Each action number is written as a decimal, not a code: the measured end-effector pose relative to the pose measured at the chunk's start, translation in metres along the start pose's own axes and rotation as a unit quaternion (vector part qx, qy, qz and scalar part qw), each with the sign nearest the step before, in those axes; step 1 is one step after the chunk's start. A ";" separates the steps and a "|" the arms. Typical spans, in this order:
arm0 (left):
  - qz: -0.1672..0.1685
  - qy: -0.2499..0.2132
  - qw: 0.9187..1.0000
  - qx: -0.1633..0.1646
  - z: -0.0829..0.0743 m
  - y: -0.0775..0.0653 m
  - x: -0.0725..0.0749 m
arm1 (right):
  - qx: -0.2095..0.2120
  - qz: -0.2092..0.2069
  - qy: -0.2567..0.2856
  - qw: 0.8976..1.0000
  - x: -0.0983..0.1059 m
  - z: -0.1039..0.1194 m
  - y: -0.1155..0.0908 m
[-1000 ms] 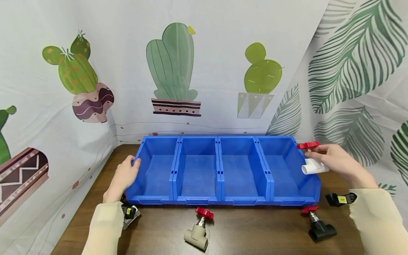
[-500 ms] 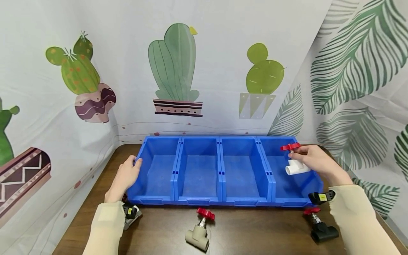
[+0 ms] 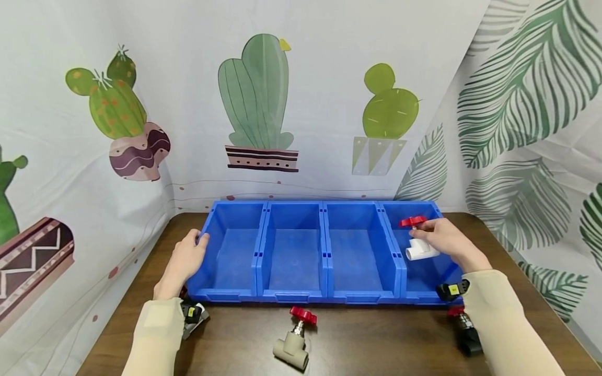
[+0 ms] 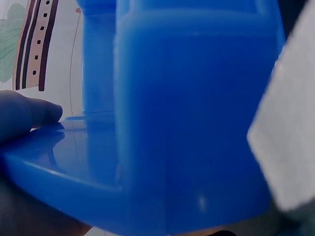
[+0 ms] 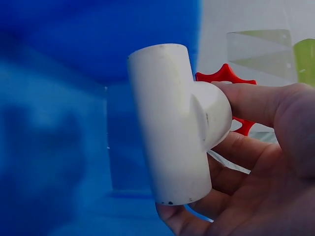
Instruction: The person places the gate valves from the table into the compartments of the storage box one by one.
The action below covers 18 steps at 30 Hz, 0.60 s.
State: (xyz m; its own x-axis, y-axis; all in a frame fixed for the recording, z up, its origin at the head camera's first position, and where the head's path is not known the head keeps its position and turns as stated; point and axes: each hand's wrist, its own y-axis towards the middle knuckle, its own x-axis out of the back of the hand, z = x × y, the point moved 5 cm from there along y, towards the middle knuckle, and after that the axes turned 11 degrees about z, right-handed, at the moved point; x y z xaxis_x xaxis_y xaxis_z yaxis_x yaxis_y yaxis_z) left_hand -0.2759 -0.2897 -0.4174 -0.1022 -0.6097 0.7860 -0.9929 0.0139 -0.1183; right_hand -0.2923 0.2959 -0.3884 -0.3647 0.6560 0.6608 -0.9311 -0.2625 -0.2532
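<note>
My right hand [image 3: 444,237] pinches a white valve [image 3: 420,249] below its red handwheel [image 3: 412,222], over the rightmost compartment of the blue bin row [image 3: 291,298]. The right wrist view shows the valve's white tee body [image 5: 170,123] close up, thumb on one side and fingers curled round the other. At the row's left end, my left hand [image 3: 183,258] grips the side wall, thumb over its top edge. In the left wrist view that thumb [image 4: 34,115] lies along the blue wall [image 4: 64,152].
On the brown table [image 3: 376,339] in front of the bins lie a beige valve [image 3: 291,349] and a black valve [image 3: 469,337], partly behind my right sleeve. A pale grey object [image 3: 195,319] lies beside my left wrist. Behind hangs a cactus-print cloth [image 3: 324,104].
My right hand has carried the white valve leftward from beyond the bin's right wall to over the rightmost compartment. The left hand keeps its grip in place.
</note>
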 end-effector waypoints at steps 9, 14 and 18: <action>0.001 -0.002 1.000 0.002 0.000 0.001 -0.001 | -0.022 0.010 0.006 1.000 -0.014 -0.011 0.012; 0.002 -0.001 1.000 0.002 0.001 0.001 -0.001 | -0.031 0.014 0.012 0.999 -0.019 -0.016 0.018; -0.001 0.000 1.000 0.001 0.002 0.002 -0.001 | -0.042 0.015 0.013 0.999 -0.022 -0.022 0.024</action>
State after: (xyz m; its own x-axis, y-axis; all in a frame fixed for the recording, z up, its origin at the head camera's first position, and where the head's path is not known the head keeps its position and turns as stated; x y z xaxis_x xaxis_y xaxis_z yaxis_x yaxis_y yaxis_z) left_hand -0.2777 -0.2902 -0.4200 -0.1009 -0.6091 0.7867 -0.9928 0.0108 -0.1189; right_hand -0.3067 0.2907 -0.4250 -0.3905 0.6681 0.6334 -0.9171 -0.2226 -0.3306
